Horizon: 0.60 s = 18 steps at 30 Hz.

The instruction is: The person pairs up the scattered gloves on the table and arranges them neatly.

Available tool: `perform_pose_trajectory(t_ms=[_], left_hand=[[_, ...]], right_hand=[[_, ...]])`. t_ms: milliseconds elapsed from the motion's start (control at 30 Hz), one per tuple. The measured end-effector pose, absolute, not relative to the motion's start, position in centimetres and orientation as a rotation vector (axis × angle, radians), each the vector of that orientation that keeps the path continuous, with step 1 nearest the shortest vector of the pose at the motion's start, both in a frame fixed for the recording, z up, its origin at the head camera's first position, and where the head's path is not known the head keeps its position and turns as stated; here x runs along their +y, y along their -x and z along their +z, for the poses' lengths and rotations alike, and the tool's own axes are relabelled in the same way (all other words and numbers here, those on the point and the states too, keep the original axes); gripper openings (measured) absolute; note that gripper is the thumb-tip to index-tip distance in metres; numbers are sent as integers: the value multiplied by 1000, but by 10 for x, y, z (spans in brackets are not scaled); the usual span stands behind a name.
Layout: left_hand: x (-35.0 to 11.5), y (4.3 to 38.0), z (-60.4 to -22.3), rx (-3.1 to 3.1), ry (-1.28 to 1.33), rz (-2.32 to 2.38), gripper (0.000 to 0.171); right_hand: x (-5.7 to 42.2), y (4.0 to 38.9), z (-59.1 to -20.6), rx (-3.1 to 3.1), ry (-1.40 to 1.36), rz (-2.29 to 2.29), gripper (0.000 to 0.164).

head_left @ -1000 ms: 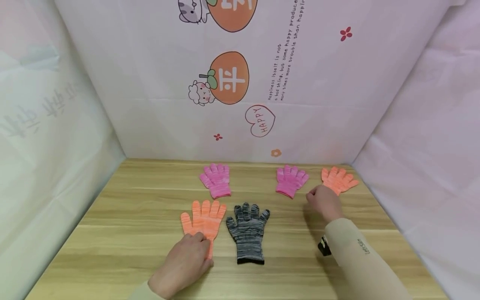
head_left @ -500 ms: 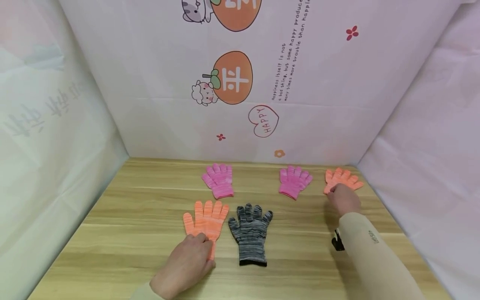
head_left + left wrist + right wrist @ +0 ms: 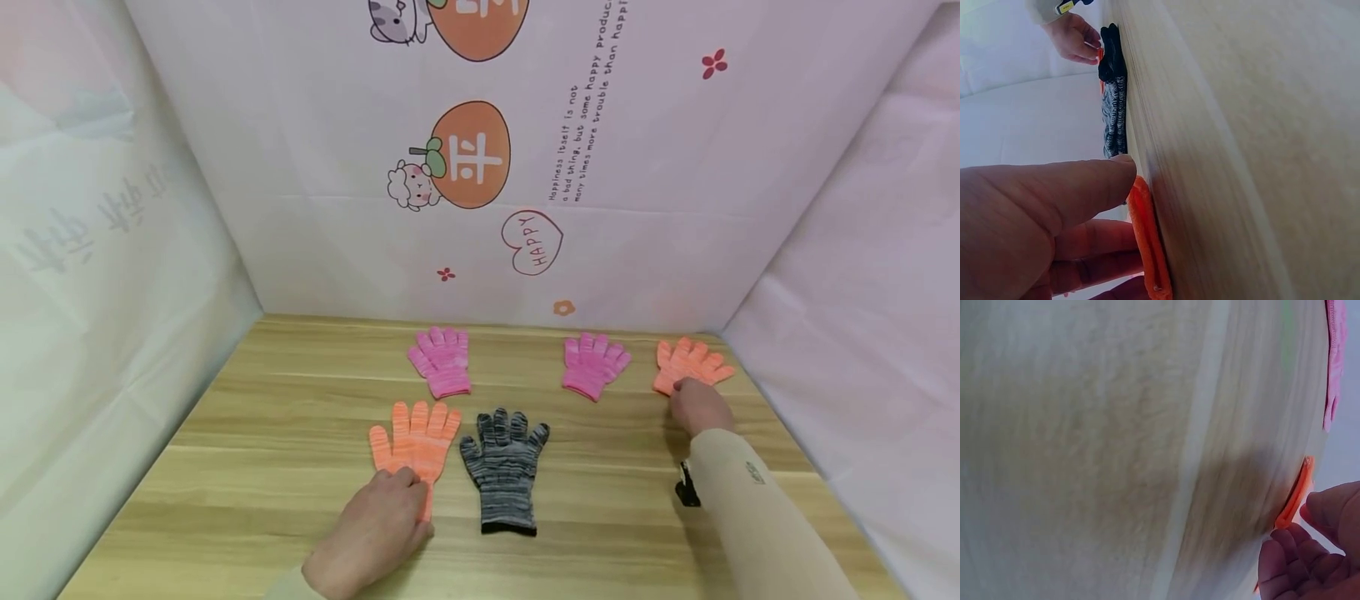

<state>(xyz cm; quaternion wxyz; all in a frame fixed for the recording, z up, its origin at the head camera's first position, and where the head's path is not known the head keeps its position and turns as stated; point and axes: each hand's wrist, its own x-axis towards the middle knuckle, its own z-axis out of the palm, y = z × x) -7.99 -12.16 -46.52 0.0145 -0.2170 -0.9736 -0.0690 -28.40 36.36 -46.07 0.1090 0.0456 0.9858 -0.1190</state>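
Observation:
My left hand (image 3: pixel 371 521) holds the cuff of the near orange glove (image 3: pixel 416 446), fingers bent over it and thumb at its corner. In the left wrist view, the thumb tip is right at the folded orange cuff (image 3: pixel 1146 237). Far right, my right hand (image 3: pixel 701 407) pinches the cuff of a second orange glove (image 3: pixel 690 365). The right wrist view shows thumb and fingertips at that cuff (image 3: pixel 1297 494). Both gloves lie flat, partly covered by the hands. Beside the left hand lies a grey-and-black glove (image 3: pixel 505 475), fingers pointing away.
Two pink gloves lie along the back, one (image 3: pixel 442 362) left of centre and one (image 3: pixel 595 365) near the far orange glove. The wooden table (image 3: pixel 247 450) ends at a printed back wall (image 3: pixel 337 250). White sheets hang at both sides.
My right hand has moved right to the far orange glove's cuff. My left hand stays on the near orange glove. The head view has shifted slightly.

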Motion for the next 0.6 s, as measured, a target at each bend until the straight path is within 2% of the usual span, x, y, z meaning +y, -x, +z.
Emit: perform_pose_trajectory(t_ms=[433,600], left_hand=[[-120,80,-464,-3030,656,-221,28],[-120,79,-465,-3017,662,-222,28]], right_hand=[[371,285,-466,2908,-111,-304,34],[373,282,-466,2899,-142,-325,39]])
